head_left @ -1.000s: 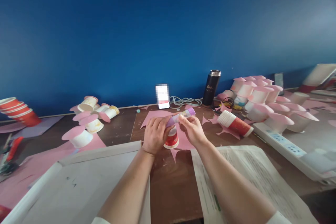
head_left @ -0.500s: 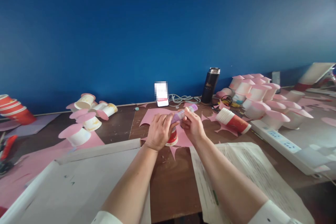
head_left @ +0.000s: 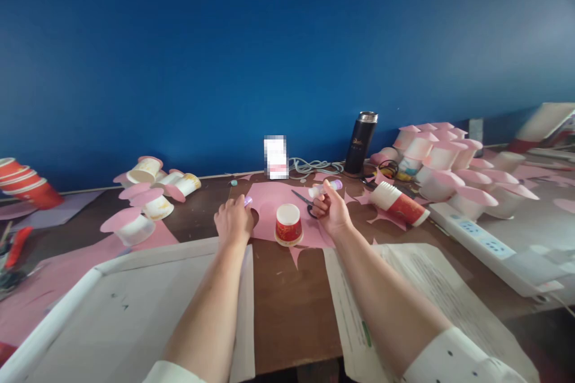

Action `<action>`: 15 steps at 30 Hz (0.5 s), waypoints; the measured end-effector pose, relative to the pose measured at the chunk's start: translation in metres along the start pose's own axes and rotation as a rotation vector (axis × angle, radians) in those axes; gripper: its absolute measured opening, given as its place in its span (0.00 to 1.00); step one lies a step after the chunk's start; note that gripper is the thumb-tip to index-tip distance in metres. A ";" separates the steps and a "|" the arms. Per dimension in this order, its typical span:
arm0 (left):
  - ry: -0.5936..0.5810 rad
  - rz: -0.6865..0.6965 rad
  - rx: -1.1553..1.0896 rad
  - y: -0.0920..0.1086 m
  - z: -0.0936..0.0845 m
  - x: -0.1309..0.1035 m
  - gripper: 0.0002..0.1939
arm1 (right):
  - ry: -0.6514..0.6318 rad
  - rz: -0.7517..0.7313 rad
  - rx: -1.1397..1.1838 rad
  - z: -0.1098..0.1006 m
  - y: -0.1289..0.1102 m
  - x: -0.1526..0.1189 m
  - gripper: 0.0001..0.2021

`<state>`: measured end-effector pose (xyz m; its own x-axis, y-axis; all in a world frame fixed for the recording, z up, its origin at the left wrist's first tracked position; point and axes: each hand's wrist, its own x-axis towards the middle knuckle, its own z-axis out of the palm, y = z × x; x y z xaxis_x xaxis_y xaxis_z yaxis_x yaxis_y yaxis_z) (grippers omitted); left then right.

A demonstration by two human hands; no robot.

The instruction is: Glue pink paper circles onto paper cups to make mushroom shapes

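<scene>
The brown worktop point(head_left: 299, 305) carries a white tray point(head_left: 148, 317) and a printed sheet point(head_left: 413, 305) at its near edge. Farther in, a red paper cup point(head_left: 288, 228) stands upside down between the hands, at the near margin of the pink paper point(head_left: 265, 194). Left of it, the left hand point(head_left: 234, 221) has its fingers closed on a purple cap point(head_left: 248, 200); beyond and right, the right hand's point(head_left: 333, 209) fingers pinch a glue stick point(head_left: 318, 191) beside scissors point(head_left: 302, 196). A phone point(head_left: 275, 158) and black flask point(head_left: 360, 143) stand by the far edge.
</scene>
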<state>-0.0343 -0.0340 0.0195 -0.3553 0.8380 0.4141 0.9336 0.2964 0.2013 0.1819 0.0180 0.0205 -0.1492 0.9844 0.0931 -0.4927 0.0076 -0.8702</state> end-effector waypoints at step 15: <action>-0.181 0.422 -0.960 0.014 -0.012 -0.006 0.47 | -0.102 0.007 0.096 0.002 -0.010 -0.007 0.16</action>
<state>-0.0190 -0.0405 0.0304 0.0748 0.8675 0.4918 0.5241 -0.4537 0.7207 0.1864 0.0104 0.0296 -0.2365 0.9614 0.1403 -0.5705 -0.0205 -0.8211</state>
